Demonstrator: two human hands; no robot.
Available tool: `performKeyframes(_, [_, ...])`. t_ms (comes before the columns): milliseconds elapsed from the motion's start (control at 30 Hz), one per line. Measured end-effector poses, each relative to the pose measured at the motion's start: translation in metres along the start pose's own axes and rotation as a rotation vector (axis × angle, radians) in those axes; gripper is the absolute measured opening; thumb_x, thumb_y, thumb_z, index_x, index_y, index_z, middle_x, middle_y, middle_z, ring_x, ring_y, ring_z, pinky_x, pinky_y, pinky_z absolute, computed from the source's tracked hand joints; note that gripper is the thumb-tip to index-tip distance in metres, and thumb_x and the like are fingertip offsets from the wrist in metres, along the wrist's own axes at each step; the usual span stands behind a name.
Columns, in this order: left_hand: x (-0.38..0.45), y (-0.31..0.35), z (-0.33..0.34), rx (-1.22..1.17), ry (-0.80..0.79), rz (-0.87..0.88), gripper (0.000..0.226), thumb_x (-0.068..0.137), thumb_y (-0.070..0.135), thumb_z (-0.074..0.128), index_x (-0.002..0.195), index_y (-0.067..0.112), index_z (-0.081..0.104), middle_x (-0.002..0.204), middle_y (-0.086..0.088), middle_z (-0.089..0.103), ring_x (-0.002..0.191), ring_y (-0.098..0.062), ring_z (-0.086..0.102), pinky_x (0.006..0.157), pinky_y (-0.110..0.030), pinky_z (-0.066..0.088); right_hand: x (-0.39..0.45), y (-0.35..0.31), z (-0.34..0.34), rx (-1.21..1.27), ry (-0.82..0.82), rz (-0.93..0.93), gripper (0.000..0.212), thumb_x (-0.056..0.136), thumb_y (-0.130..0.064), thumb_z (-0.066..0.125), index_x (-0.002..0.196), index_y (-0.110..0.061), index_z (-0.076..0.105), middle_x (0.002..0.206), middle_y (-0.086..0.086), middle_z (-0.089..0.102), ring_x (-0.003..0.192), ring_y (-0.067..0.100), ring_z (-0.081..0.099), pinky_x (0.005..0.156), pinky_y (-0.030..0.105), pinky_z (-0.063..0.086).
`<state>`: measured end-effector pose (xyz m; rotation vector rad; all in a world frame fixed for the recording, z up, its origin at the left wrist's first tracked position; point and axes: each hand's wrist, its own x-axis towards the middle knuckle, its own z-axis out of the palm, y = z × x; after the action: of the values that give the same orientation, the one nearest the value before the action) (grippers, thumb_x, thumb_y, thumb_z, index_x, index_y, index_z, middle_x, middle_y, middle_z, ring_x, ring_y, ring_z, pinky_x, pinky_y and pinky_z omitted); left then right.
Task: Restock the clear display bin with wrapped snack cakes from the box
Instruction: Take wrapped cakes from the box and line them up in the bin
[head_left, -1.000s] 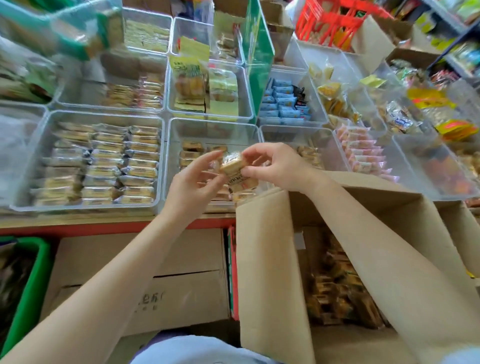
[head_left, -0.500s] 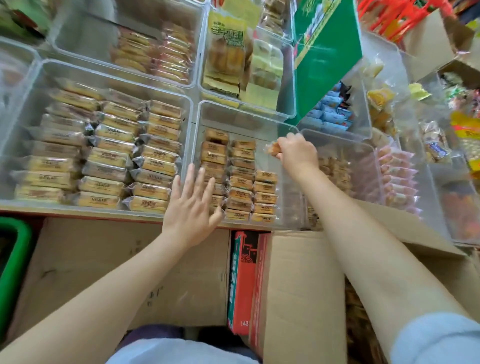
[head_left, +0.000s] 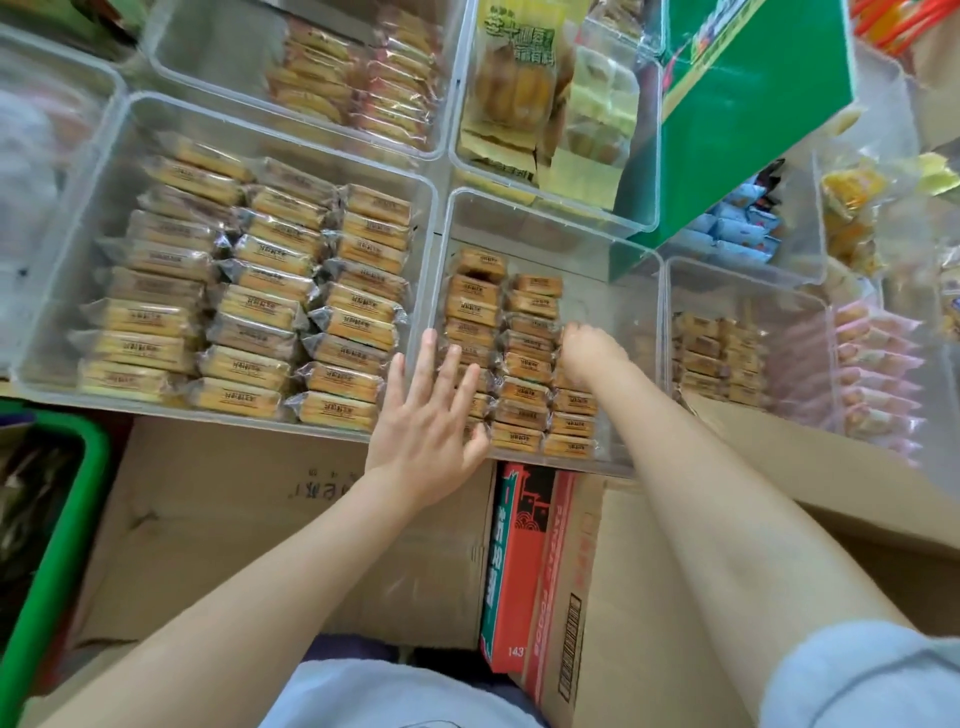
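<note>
A clear display bin (head_left: 545, 218) holds three columns of small wrapped snack cakes (head_left: 524, 364). My left hand (head_left: 431, 415) lies flat with spread fingers against the bin's front left corner, over the left column. My right hand (head_left: 589, 351) is down inside the bin at the top of the right column, fingers curled on a cake that the hand hides. The cardboard box (head_left: 623, 597) stands under my right arm; its contents are out of sight.
A bigger clear bin (head_left: 130, 119) of long wrapped cakes sits to the left. More bins (head_left: 737, 275) with snacks stand right and behind. A green divider (head_left: 753, 114) hangs over the back right. Closed cartons (head_left: 234, 519) and a green crate (head_left: 78, 519) lie below.
My right hand carried the cake from above the box into the bin and lowered it onto the right column. My left hand let go and moved flat to the bin's front. The camera tilted down.
</note>
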<state>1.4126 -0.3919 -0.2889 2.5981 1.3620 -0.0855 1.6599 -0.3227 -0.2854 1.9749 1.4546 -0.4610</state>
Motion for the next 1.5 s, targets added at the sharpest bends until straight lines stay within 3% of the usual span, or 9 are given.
performKeyframes(133, [0.000,-0.002,-0.003,0.009,-0.034,0.000,0.075,0.096,0.058,0.004,0.161,0.021,0.015,0.169,-0.010,0.009,0.155,-0.039,-0.012,0.124,-0.060,0.002,-0.020,-0.003,-0.015,0.130,0.006,-0.060,0.045,0.097,-0.014,0.046,0.141,-0.001,0.047,0.139,0.020,0.050,0.122,0.034,0.053,0.101,0.043,0.048])
performKeyframes(333, [-0.003,-0.006,-0.009,0.015,-0.101,-0.001,0.083,0.092,0.063,-0.006,0.162,0.023,0.012,0.170,-0.009,0.003,0.153,-0.036,-0.022,0.125,-0.058,-0.002,-0.125,0.019,-0.065,0.613,0.436,-0.178,0.029,0.102,-0.023,0.043,0.110,-0.015,0.069,0.104,0.002,0.069,0.091,0.018,0.062,0.078,0.035,0.053])
performKeyframes(433, [-0.002,0.000,-0.021,-0.065,-0.163,-0.068,0.075,0.098,0.061,0.013,0.161,0.021,0.025,0.170,-0.012,-0.002,0.152,-0.035,-0.024,0.124,-0.058,-0.007,-0.193,0.050,-0.059,0.715,0.724,-0.184,0.020,0.098,-0.019,0.049,0.086,-0.016,0.064,0.073,-0.002,0.062,0.067,0.015,0.057,0.059,0.031,0.046])
performKeyframes(567, [-0.019,0.064,-0.058,-0.352,-0.118,-0.020,0.055,0.104,0.049,0.042,0.151,0.022,0.044,0.170,-0.010,0.002,0.157,-0.030,-0.007,0.126,-0.051,-0.002,-0.264,0.104,-0.013,0.812,0.904,-0.089,0.021,0.093,-0.019,0.051,0.076,-0.011,0.061,0.063,-0.003,0.055,0.058,0.013,0.050,0.052,0.029,0.037])
performKeyframes(733, [-0.090,0.206,-0.106,-1.064,-0.255,0.115,0.074,0.098,0.045,0.062,0.158,0.025,0.024,0.164,0.007,0.022,0.151,-0.015,0.022,0.122,-0.041,0.027,-0.309,0.170,0.084,0.864,0.691,0.207,0.019,0.096,-0.023,0.054,0.078,-0.019,0.057,0.070,-0.005,0.058,0.064,0.009,0.052,0.057,0.026,0.038])
performKeyframes(867, [-0.105,0.257,-0.094,-1.060,-0.170,-0.029,0.095,0.094,0.016,0.062,0.163,0.026,-0.002,0.170,0.007,0.006,0.156,-0.013,0.006,0.128,-0.041,0.014,-0.311,0.211,0.152,0.695,0.277,0.226,0.018,0.101,-0.028,0.048,0.096,-0.020,0.063,0.092,0.000,0.064,0.080,0.020,0.059,0.061,0.030,0.041])
performKeyframes(1067, [-0.101,0.261,-0.082,-1.203,-0.083,-0.212,0.089,0.087,0.005,0.053,0.159,0.045,0.019,0.162,0.016,0.028,0.149,-0.012,0.029,0.120,-0.049,0.034,-0.252,0.256,0.236,0.521,-0.164,0.272,0.039,0.100,-0.035,0.051,0.134,-0.015,0.055,0.130,0.008,0.058,0.111,0.032,0.058,0.098,0.043,0.049])
performKeyframes(1233, [-0.105,0.270,-0.082,-1.230,-0.019,-0.244,0.078,0.098,0.002,0.052,0.156,0.048,0.025,0.139,0.029,0.038,0.132,-0.004,0.041,0.106,-0.033,0.045,-0.234,0.265,0.261,0.372,-0.171,0.172,0.065,0.099,-0.024,0.055,0.157,-0.026,0.026,0.162,0.017,0.018,0.144,0.042,0.029,0.113,0.050,0.037])
performKeyframes(1500, [-0.103,0.276,-0.079,-1.229,0.004,-0.302,0.075,0.101,0.006,0.052,0.158,0.046,0.024,0.158,0.013,0.037,0.141,-0.016,0.042,0.112,-0.050,0.045,-0.217,0.237,0.266,-0.035,-0.147,0.110,0.057,0.098,-0.026,0.055,0.152,-0.016,0.041,0.160,0.019,0.020,0.144,0.041,0.024,0.110,0.052,0.033])
